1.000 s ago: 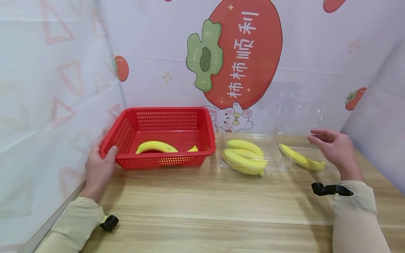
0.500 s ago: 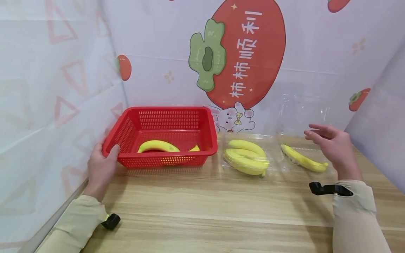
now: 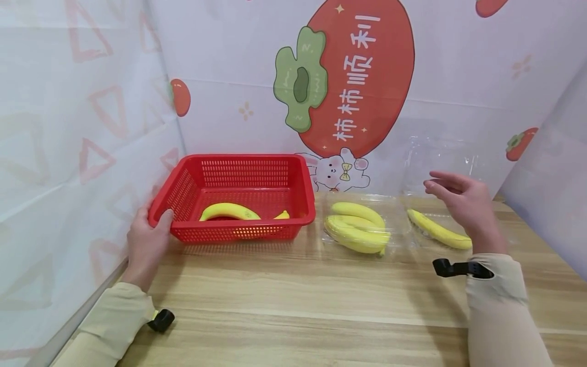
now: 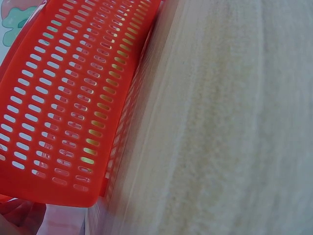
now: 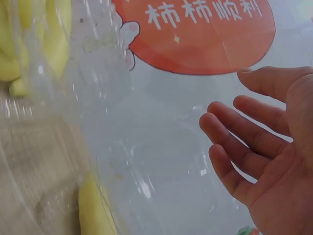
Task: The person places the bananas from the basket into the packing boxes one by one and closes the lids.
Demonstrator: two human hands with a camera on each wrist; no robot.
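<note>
In the head view, my left hand [image 3: 148, 244] grips the left end of a red plastic basket [image 3: 245, 175], thumb over the rim. A banana [image 3: 228, 209] lies in the basket, and the tip of another [image 3: 282, 215] shows above its front wall. My right hand [image 3: 473, 206] hovers above an open clear plastic box, whose raised lid [image 3: 440, 158] leans toward the back wall. One banana [image 3: 435, 229] is in that box, partly behind my wrist. In the right wrist view, the right hand's fingers [image 5: 232, 142] are loosely bent and hold nothing.
Between the basket and the open box stands another clear box [image 3: 400, 224] with several bananas [image 3: 357, 234] inside. Printed cloth walls [image 3: 220, 122] enclose the wooden table [image 3: 298, 300] at the back and both sides.
My right hand has shifted left and slightly upward over the open box. The left hand keeps its grip on the basket, which stays in place.
</note>
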